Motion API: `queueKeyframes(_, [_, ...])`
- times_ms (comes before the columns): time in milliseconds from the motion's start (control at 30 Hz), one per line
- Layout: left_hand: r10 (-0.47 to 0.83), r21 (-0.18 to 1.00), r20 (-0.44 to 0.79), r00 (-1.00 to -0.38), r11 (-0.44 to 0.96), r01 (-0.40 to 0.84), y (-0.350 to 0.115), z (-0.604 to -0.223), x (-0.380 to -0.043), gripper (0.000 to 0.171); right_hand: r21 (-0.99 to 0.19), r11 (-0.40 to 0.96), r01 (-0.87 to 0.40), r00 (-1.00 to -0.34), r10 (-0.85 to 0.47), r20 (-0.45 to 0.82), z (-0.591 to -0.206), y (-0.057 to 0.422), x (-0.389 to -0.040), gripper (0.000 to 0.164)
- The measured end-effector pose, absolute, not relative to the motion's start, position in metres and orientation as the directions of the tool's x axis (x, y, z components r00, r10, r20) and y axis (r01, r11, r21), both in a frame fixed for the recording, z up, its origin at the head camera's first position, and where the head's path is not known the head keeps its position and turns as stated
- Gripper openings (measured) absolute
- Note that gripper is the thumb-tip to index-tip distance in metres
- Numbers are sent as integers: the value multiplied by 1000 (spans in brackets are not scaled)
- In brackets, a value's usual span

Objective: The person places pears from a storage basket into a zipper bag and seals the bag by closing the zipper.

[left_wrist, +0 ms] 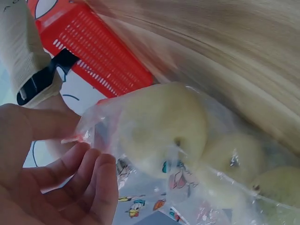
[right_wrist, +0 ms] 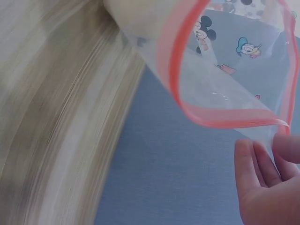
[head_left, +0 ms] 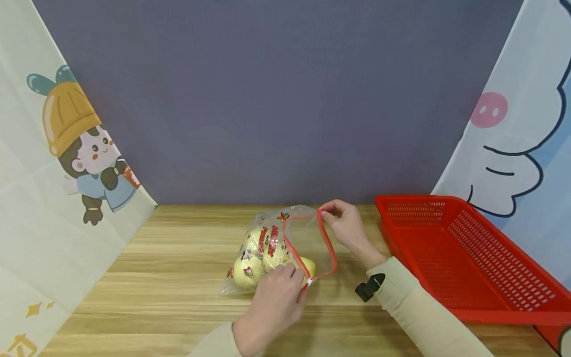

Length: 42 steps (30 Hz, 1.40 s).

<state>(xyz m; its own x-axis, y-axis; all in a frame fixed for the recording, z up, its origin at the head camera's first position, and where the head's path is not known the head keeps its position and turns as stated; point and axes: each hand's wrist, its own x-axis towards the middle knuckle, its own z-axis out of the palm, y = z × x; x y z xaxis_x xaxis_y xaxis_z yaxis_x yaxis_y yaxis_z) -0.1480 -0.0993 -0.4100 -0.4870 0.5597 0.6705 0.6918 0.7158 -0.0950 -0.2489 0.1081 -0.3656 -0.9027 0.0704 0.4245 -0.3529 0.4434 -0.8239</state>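
A clear plastic zip bag (head_left: pixel 273 243) with cartoon prints lies on its side on the table, its red-edged mouth spread wide toward the right. Several round pale-yellow fruits, like pears (head_left: pixel 248 271), fill it; in the left wrist view one pear (left_wrist: pixel 161 126) bulges near the mouth. My left hand (head_left: pixel 277 296) pinches the near corner of the mouth, beside the white slider (head_left: pixel 309 282). At the far corner, the thumb and fingers of my right hand (head_left: pixel 347 227) pinch the red zip strip (right_wrist: pixel 225 119). The right wrist view looks into the open mouth.
A red plastic basket (head_left: pixel 468 267) with perforated walls stands on the right side of the wooden table (head_left: pixel 169 277), close to my right forearm. A dark grey panel (head_left: pixel 285 99) rises behind, and printed cloth sheets (head_left: pixel 27 198) hang at both sides.
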Motion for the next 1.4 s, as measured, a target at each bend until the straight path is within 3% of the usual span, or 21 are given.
queueKeyframes(200, [517, -71, 731, -446, 707, 704, -102, -403, -151, 27, -831, 412, -373, -892, 87, 443, -367, 112, -250, 7])
queueKeyframes(467, [383, 78, 816, -433, 669, 739, -109, -377, -158, 24, -868, 310, -388, -890, 117, 440, -364, 114, -253, 8])
queueKeyframes(700, [304, 110, 865, -398, 660, 743, -117, -363, -167, 22, -883, 270, -383, -896, 125, 426, -363, 116, -250, 9])
queueKeyframes(1033, [243, 211, 870, -430, 603, 769, -131, -339, -181, 18, -880, 223, -420, -878, 147, 456, -354, 118, -248, 9])
queueKeyframes(1400, [142, 332, 864, -484, 562, 758, -140, -325, -193, 3, -875, 121, -469, -859, 168, 484, -346, 120, -243, 8])
